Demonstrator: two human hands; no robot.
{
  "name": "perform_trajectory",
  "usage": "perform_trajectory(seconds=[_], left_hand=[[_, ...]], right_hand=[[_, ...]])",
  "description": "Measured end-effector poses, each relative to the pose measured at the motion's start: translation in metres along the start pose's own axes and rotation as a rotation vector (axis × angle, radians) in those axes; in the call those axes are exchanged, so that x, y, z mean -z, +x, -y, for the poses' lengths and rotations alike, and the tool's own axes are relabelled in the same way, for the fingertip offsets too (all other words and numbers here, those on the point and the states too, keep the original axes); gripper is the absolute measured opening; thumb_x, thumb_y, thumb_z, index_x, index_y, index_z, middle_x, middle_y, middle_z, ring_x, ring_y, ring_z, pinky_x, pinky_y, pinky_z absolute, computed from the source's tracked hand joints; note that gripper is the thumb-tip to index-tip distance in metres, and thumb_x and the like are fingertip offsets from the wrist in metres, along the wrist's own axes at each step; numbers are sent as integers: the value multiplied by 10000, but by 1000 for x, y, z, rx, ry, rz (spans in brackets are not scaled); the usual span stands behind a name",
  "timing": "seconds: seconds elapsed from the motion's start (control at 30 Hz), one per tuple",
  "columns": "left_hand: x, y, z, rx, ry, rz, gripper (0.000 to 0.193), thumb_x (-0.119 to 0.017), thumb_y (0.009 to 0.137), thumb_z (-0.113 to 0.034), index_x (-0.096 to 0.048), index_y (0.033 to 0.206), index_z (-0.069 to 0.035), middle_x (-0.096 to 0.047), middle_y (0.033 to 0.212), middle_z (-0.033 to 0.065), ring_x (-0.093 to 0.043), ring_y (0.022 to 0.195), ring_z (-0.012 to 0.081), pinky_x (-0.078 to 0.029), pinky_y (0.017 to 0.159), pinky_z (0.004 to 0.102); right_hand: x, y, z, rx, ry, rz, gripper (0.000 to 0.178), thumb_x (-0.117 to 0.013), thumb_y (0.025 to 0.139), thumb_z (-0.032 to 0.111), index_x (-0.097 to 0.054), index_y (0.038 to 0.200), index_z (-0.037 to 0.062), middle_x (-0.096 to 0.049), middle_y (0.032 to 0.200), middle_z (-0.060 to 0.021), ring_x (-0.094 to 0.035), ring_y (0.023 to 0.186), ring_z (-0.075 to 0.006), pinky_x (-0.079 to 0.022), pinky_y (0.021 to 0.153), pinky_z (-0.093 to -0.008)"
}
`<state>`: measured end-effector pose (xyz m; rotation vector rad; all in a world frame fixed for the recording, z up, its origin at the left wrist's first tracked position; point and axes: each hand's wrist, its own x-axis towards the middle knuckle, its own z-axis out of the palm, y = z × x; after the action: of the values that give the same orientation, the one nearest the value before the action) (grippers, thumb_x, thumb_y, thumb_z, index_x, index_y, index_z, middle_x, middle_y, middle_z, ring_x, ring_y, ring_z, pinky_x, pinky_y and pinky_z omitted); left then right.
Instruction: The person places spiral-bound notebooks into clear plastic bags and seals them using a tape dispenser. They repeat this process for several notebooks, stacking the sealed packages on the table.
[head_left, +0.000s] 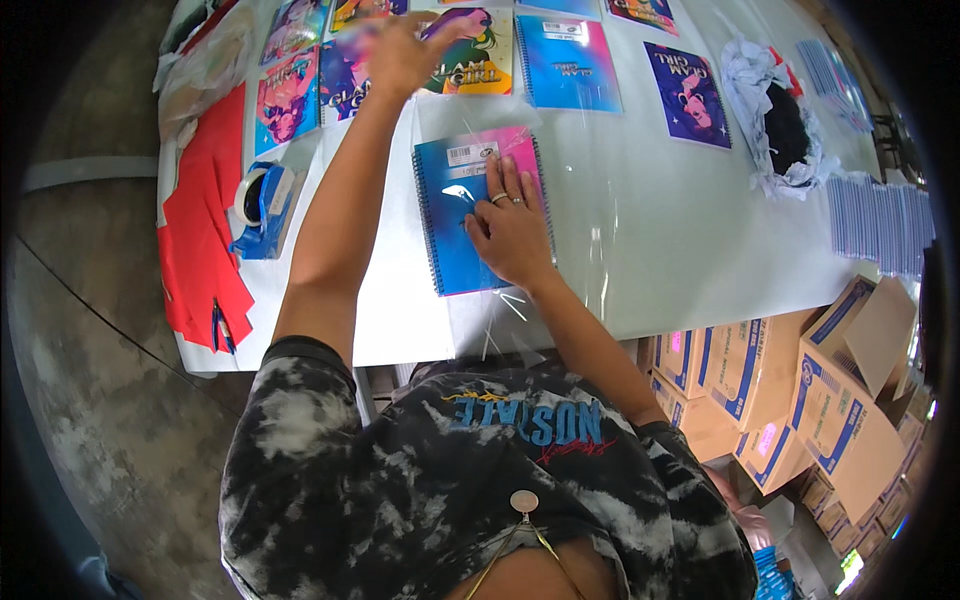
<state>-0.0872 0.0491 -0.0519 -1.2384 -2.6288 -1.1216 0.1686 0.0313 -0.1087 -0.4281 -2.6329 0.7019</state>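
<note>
A blue and pink spiral notebook (455, 215) lies on the white table (680, 230) inside a clear plastic sleeve (590, 215). My right hand (512, 228) presses flat on its cover, fingers spread, rings on two fingers. My left hand (405, 50) is stretched out far over the table, blurred, above a row of colourful notebooks (470, 60); its fingers look apart and I see nothing in it.
A blue tape dispenser (262, 212) and red paper sheets (205, 230) lie at the left, with a blue pen (218, 327) near the edge. More notebooks (688, 95), a crumpled white wrap around something black (775, 120) and stacked blue sheets (880, 225) sit right. Cardboard boxes (790, 390) stand below.
</note>
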Motion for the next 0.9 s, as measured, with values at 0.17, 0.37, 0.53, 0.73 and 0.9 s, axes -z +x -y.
perform_trajectory(seconds=[0.17, 0.37, 0.53, 0.73, 0.9], left_hand=[[-8, -60, -56, -38, 215, 605, 387, -628, 766, -407, -666, 993, -96, -642, 1037, 119, -617, 937, 281, -482, 797, 367], [28, -111, -4, 182, 9, -186, 370, -591, 841, -238, -559, 1141, -23, -567, 1165, 185, -547, 1071, 308, -441, 854, 377], [-6, -215, -18, 15, 576, 206, 575, -385, 920, -351, -295, 1383, -21, -159, 1489, 137, -45, 1387, 334, -42, 1062, 581], [-15, -209, -26, -37, 548, 293, 564, -375, 914, -268, -230, 1409, -39, -116, 1501, 120, -14, 1388, 340, -43, 1059, 586], [-18, -223, -35, 93, 612, 158, 639, -427, 887, -344, -231, 1402, -21, -157, 1487, 147, -98, 1375, 360, -64, 1051, 599]], right_hand=[[-1, -2, -1, -6, 18, -19, 212, -564, 793, 231, -616, 714, 41, -359, 1386, -210, -287, 1322, -339, -157, 1096, -442], [0, -1, -1, 3, 49, 3, 245, -536, 805, 238, -582, 685, 29, -340, 1398, -203, -263, 1333, -335, -152, 1094, -440], [2, 1, -13, -48, 371, 86, 243, -482, 856, 212, -554, 739, 11, -244, 1439, -214, -137, 1372, -349, -70, 1101, -444], [-1, 21, -10, 206, 138, 295, 292, -440, 836, 205, -602, 871, -35, -212, 1416, -300, -136, 1343, -440, -45, 1088, -523], [9, 41, -26, 228, 208, 565, 285, -469, 806, 232, -653, 782, 16, -204, 1453, -221, -83, 1372, -384, -9, 1088, -523]])
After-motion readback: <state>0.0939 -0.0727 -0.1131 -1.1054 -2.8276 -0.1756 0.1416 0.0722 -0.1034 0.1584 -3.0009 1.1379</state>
